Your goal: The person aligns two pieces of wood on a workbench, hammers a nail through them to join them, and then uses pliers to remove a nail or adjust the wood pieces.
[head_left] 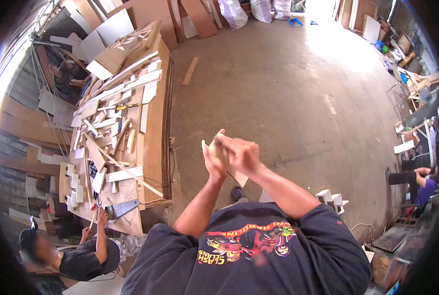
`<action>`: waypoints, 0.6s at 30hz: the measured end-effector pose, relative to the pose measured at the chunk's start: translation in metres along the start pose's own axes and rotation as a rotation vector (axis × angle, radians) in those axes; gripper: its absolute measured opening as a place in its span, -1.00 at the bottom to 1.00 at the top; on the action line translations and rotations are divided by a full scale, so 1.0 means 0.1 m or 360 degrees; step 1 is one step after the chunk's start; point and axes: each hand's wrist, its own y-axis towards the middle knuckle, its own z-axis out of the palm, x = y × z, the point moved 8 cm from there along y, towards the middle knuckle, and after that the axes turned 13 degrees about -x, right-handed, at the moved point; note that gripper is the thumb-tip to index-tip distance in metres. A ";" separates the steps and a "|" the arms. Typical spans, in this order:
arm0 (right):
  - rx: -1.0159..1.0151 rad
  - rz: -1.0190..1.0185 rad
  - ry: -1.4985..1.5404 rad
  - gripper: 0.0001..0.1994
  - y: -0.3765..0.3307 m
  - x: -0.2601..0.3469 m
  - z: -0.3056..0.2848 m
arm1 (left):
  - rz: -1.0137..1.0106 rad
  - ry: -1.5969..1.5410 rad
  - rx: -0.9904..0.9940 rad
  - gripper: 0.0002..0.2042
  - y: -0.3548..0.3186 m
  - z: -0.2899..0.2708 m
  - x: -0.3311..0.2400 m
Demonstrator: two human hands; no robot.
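In front of my body I hold up a small flat piece of light wood (238, 177). My left hand (215, 161) grips it along its left edge, with the thumb and fingertips pointing up around it. My right hand (244, 156) is closed and lies over the face of the wood, its fingers curled toward the upper end. What those right fingers hold, if anything, is hidden and slightly blurred. The lower corner of the wood shows below the right hand.
At left stands a workbench (155, 113) piled with wood offcuts (113, 128) and a handsaw (123, 209). Another person (89, 255) works at its near end. A loose wood strip (190, 71) lies on the floor. Small white blocks (332, 199) sit right of me; someone sits far right (425, 187).
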 end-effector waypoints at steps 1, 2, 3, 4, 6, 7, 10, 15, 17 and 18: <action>0.0037 0.0191 -0.0004 -0.70 0.14 -0.19 0.03 | 0.0038 0.0138 -0.0386 -0.24 0.04 -0.05 0.02; 0.0022 0.0176 0.0036 -0.71 0.15 -0.27 0.10 | 0.0018 0.0116 -0.0380 -0.25 0.12 -0.07 0.08; 0.0009 0.0010 0.0081 -0.71 0.19 -0.13 0.12 | 0.0041 0.0115 -0.0397 -0.25 0.24 -0.15 0.08; 0.0017 -0.0089 0.0147 -0.70 0.21 -0.08 0.16 | 0.0045 -0.0047 -0.0037 -0.26 0.31 -0.03 0.05; 0.0155 -0.0161 0.0154 -0.66 0.33 -0.23 0.27 | 0.0147 0.0056 0.0073 -0.23 0.39 0.10 0.01; 0.0222 -0.0010 0.0126 -0.65 0.52 -0.43 0.30 | 0.0163 0.0021 -0.0312 -0.18 0.41 0.23 0.01; 0.0204 -0.0089 0.0177 -0.68 0.66 -0.60 0.35 | 0.0082 -0.0003 -0.0238 -0.18 0.63 0.23 0.21; 0.0238 0.0015 0.0220 -0.69 1.05 -0.99 0.36 | 0.0064 -0.0164 -0.0538 -0.14 0.83 0.51 0.31; 0.0314 -0.0082 0.0229 -0.69 1.05 -0.98 0.35 | 0.0111 -0.0156 -0.0598 -0.12 0.96 0.49 0.37; 0.0324 -0.0158 0.0306 -0.68 1.02 -0.92 0.30 | 0.0111 -0.0152 -0.0267 -0.13 0.99 0.66 0.33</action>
